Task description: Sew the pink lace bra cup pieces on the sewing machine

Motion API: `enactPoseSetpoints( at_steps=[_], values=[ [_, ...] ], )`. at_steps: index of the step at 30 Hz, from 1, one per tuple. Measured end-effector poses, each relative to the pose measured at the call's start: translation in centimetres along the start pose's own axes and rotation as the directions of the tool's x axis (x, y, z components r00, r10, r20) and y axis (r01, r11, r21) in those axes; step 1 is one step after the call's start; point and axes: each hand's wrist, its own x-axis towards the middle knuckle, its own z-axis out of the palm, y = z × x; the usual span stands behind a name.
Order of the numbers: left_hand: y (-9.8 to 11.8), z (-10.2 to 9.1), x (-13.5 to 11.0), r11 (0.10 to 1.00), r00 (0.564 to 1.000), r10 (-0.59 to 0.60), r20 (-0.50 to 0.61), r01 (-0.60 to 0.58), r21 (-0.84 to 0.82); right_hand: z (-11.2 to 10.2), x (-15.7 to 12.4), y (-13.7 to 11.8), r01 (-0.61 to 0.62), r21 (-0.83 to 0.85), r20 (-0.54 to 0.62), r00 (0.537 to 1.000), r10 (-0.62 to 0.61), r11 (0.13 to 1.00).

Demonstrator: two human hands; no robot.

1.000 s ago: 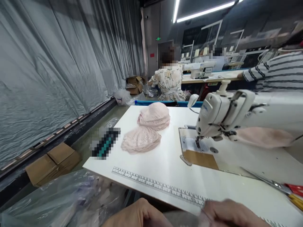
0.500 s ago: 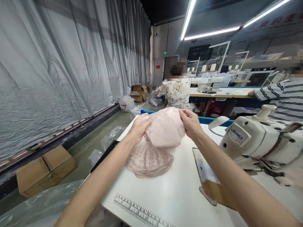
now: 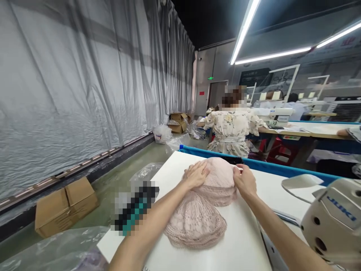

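Observation:
Two pale pink pieces of openwork lace or knit cloth are on the white sewing table (image 3: 169, 259). The nearer pink lace piece (image 3: 197, 222) lies in a fan shape, its scalloped edge towards me. Just beyond it, the farther pink lace piece (image 3: 218, 180) lies rounded and partly overlaps it. On this farther piece's left side my left hand (image 3: 197, 174) rests flat, fingers stretched out. My right hand (image 3: 246, 181) pinches its right edge between thumb and fingers. Some of the cloth under my left hand is hidden.
To the right stands a white sewing machine (image 3: 335, 222). A blue strip (image 3: 262, 164) borders the table's far edge, with a dark object (image 3: 232, 160) beside it. Cardboard box (image 3: 66, 207) and plastic bags lie on the floor at left. A person (image 3: 229, 126) sits ahead.
The upper pink piece, held up between both hands before, has been lowered beyond the other. My left hand has gone from gripping to lying flat. The view has turned left.

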Motion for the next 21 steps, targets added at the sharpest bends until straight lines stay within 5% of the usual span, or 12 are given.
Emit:
enactPoseSetpoints(
  at_steps=[3, 5, 9, 11, 21],
  values=[
    [1.0, -1.5, -3.0, 0.999, 0.999, 0.030, -0.012, -0.029, 0.035, -1.2, -3.0, 0.4, 0.154, 0.038, -0.053, 0.987, -0.152, 0.987],
    [1.5, -2.2, -6.0, 0.995, 0.994, 0.093, 0.055, -0.094, 0.018, -2.7, -6.2, 0.8, 0.327, 0.078, 0.071, 0.940, -0.332, 0.942],
    [2.1, -2.0, -11.4, 0.988, 0.958, 0.152, 0.242, -0.144, -0.054, -5.6, -12.6, 1.3, 0.606, 0.203, 0.432, 0.649, -0.626, 0.769],
    [2.1, -1.5, -12.6, 0.991, 0.950, 0.132, 0.284, -0.118, -0.068, -6.4, -14.3, 1.7, 0.658, 0.187, 0.488, 0.582, -0.650, 0.729],
    [2.6, -1.0, -12.8, 0.993, 0.961, 0.051, 0.272, -0.020, -0.116, -6.5, -15.3, 2.8, 0.763, 0.036, 0.534, 0.531, -0.658, 0.645]
  ],
)
